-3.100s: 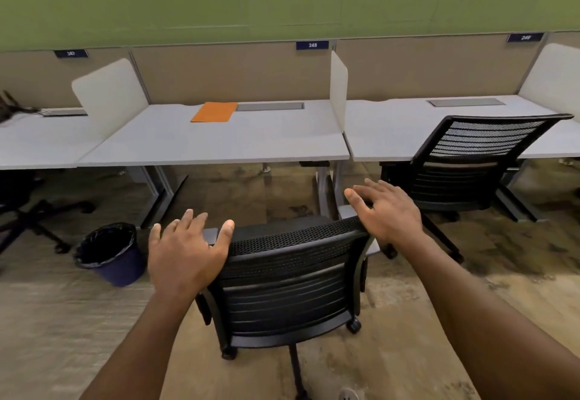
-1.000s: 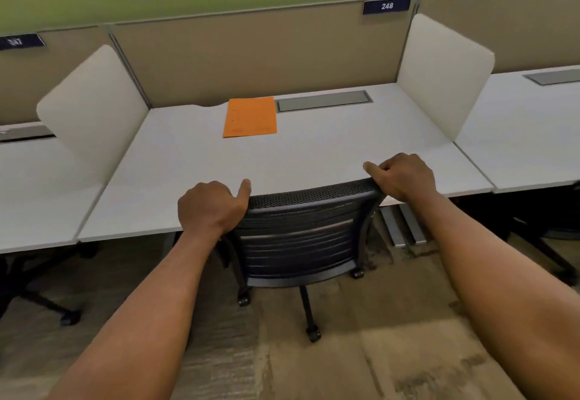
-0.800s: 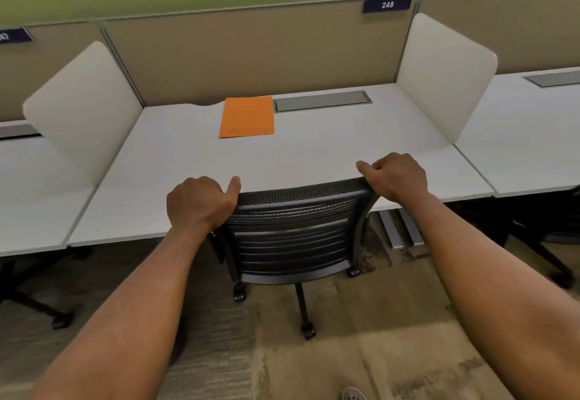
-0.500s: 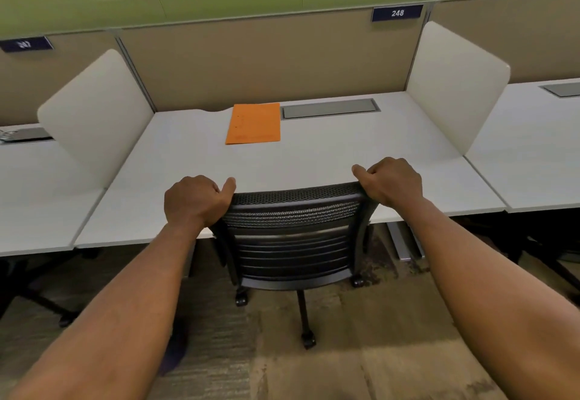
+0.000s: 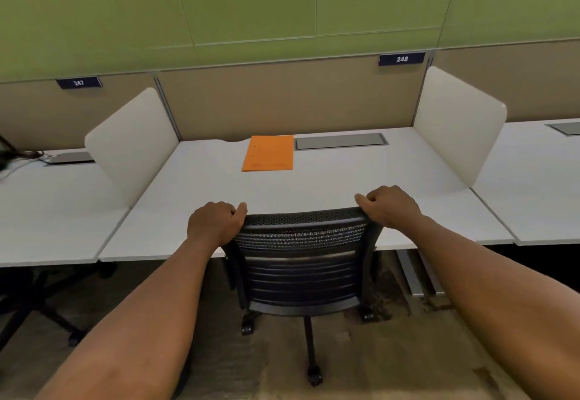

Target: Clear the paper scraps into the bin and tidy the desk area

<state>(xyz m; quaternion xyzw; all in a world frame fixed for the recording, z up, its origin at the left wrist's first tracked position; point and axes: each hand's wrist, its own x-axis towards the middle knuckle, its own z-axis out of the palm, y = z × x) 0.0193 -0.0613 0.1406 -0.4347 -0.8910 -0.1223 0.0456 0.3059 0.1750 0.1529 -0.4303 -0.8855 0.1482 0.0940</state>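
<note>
A black mesh office chair [image 5: 303, 261] stands tucked against the front edge of the white desk [image 5: 329, 180]. My left hand [image 5: 215, 222] grips the left top corner of the chair's backrest. My right hand [image 5: 390, 206] grips the right top corner. An orange folder [image 5: 269, 152] lies flat at the back middle of the desk, beside a grey cable hatch [image 5: 340, 141]. No bin and no paper scraps show in view.
White side dividers stand at the desk's left [image 5: 131, 141] and right [image 5: 458, 120]. Neighbouring desks flank it, the left one with cables [image 5: 18, 156]. Another chair's base [image 5: 40, 311] sits under the left desk. Desk legs [image 5: 414, 274] stand right of the chair.
From open hands on the backrest far from the desk, my hands closed on its top and the chair rolled forward under the desk. The bin left the view.
</note>
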